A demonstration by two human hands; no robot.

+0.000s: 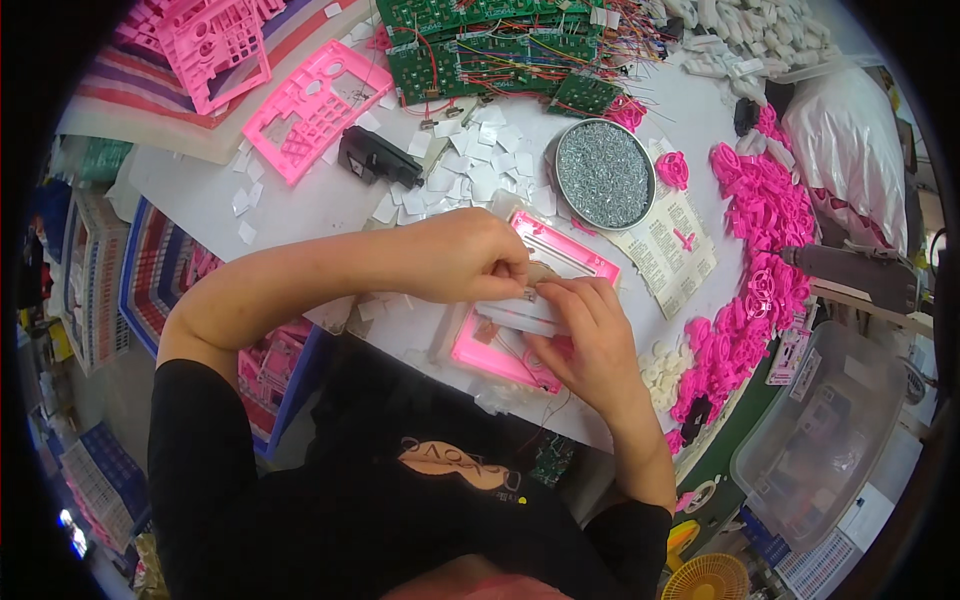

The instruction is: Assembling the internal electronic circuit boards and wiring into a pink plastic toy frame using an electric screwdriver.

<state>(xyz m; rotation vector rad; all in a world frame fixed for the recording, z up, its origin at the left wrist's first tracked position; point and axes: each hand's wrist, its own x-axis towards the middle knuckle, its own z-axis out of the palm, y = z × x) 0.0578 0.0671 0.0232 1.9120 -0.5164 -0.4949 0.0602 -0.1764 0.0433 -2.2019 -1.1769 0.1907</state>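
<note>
A pink plastic housing (475, 352) lies on the table in front of me, slanted, with thin wires at its near edge. Over its middle, a whitish translucent plastic part (522, 316) is held by my right hand (597, 340), thumb and fingers closed on it. My left hand (470, 258) comes in from the left, curled, its thumb and index finger pinched together at the part's far side. What is in that pinch is too small to tell. Beside my right hand stands a round tin (604, 174) full of small metal screws.
White paper squares (485, 150) and a black device (375, 158) lie beyond my left forearm. Green circuit boards (480, 60) with wires are stacked at the back. Pink parts (745, 270) heap along the right, near a clear bin (820, 440). Another pink housing (310, 110) lies far left.
</note>
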